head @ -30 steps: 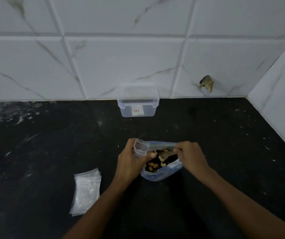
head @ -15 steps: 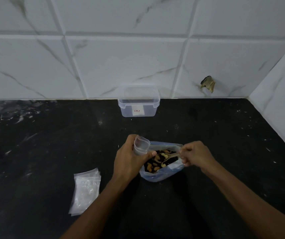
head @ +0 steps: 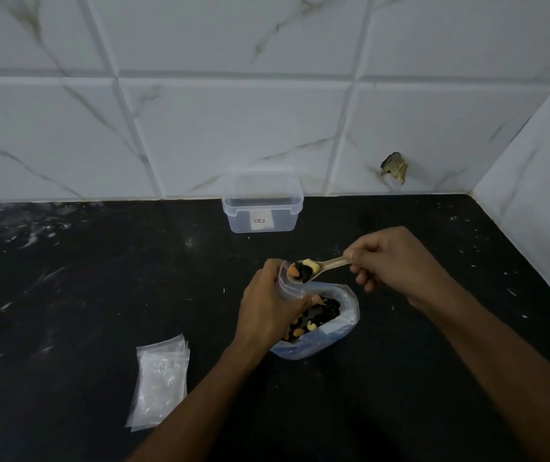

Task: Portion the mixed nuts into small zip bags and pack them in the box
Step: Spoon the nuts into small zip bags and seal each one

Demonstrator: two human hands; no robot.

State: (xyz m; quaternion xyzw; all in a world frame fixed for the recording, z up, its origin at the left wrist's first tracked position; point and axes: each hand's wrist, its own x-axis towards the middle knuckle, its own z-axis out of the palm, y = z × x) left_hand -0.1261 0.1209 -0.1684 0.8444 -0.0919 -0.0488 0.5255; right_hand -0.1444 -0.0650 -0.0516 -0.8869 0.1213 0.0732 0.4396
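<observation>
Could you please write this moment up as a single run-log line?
left hand: holds small zip bag open | right hand: holds spoon of nuts at bag mouth | box: no bags inside

A black stone countertop point(head: 83, 295) fills the lower part of the view, and it carries pale scuffs and white specks, thickest at the far left and along the right side. Behind it rises a wall of white marble-look tiles point(head: 233, 128) with grey veins and pale grout lines. A second tiled wall point(head: 540, 181) meets it at the right, forming a corner. Low on the back wall sits a ragged brownish hole point(head: 394, 168), just above the counter's edge.
</observation>
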